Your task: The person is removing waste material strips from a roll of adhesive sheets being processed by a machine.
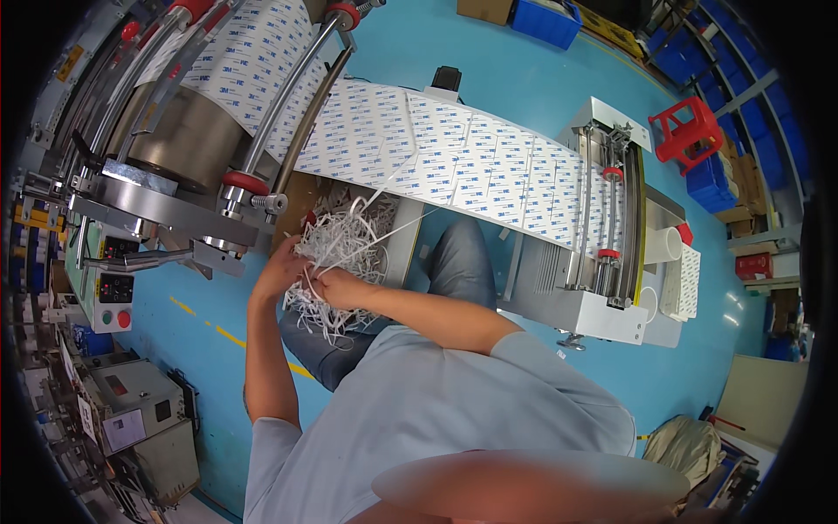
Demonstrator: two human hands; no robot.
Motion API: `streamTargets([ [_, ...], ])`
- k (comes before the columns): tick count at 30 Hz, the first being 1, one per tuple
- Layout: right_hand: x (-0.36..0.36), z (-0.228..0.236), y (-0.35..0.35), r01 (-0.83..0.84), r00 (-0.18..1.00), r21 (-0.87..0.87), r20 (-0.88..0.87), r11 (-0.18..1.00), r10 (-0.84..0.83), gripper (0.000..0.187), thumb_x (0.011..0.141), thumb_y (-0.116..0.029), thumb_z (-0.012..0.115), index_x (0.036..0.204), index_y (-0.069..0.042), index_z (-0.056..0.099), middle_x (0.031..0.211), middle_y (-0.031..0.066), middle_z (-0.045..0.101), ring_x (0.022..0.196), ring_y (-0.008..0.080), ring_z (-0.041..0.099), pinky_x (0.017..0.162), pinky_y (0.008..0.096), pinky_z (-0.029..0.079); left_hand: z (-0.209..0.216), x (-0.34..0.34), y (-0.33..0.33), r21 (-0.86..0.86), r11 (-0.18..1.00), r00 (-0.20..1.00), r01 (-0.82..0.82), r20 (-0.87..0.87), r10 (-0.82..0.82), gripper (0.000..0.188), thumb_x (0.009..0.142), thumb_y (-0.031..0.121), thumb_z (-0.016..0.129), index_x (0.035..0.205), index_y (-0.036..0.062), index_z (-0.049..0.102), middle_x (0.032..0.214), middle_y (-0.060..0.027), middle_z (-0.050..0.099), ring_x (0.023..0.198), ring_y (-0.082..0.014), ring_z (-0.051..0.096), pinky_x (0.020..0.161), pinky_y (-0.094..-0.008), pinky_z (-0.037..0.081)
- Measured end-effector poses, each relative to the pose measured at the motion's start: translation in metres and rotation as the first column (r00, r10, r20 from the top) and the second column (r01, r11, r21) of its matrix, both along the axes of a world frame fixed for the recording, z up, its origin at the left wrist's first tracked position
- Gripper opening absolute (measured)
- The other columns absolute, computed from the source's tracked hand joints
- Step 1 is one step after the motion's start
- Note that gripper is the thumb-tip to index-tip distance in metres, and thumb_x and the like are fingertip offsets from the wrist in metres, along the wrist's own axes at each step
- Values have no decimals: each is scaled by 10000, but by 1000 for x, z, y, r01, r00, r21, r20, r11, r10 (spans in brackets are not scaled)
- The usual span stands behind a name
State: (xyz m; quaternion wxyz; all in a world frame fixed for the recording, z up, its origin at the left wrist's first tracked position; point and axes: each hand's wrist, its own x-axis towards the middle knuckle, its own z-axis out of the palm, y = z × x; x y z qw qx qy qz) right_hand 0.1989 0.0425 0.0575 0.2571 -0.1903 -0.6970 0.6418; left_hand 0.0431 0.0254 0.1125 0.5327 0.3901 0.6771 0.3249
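A tangled heap of narrow white waste strips [353,231] fills a box below the left-hand machine, in front of my knees. My left hand [281,269] is at the heap's left side, its fingers closed around some strips. Close beside it, my right hand [339,289] reaches across from the right, fingers curled in a pinch on the strips. Its fingertips are partly hidden by the tangle. Above the heap stretches a wide white sheet with blue print [471,157], cut into panels. A few thin strips hang from the sheet's near edge down to the heap.
A roller machine [175,140] with metal bars and red collars stands at the left. The sheet runs to a second machine [602,253] at the right. Further off are a red stool [685,133] and a blue crate [546,24]. A grey cabinet [140,393] stands lower left.
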Motion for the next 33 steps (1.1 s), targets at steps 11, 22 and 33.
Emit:
streamTargets([
  [11, 20, -21, 25, -124, 868, 108, 493, 986, 55, 295, 840, -190, 481, 1072, -34, 573, 1018, 214, 601, 953, 327, 580, 812, 398, 452, 66, 72, 9, -29, 929, 511, 369, -829, -228, 738, 714, 321, 662, 1310, 12, 357, 1278, -238, 444, 1189, -373, 424, 979, -394, 354],
  [22, 47, -32, 39, -88, 957, -30, 274, 996, 93, 344, 809, -60, 531, 1152, -72, 522, 1182, 67, 534, 1067, 220, 509, 862, 366, 458, 10, 112, 43, 376, 893, 799, 247, -600, 32, 250, 844, 249, 515, 806, 14, 592, 689, -211, 594, 658, -379, 590, 602, -421, 468],
  [33, 122, -69, 78, -207, 795, -910, -371, 360, -481, 464, 797, -56, 587, 1237, -119, 458, 1166, 101, 554, 755, 126, 569, 633, 267, 462, 6, 95, 56, 272, 955, 982, 116, 116, -152, 210, 878, 171, 511, 957, 20, 633, 698, 11, 554, 653, -63, 489, 631, -205, 388],
])
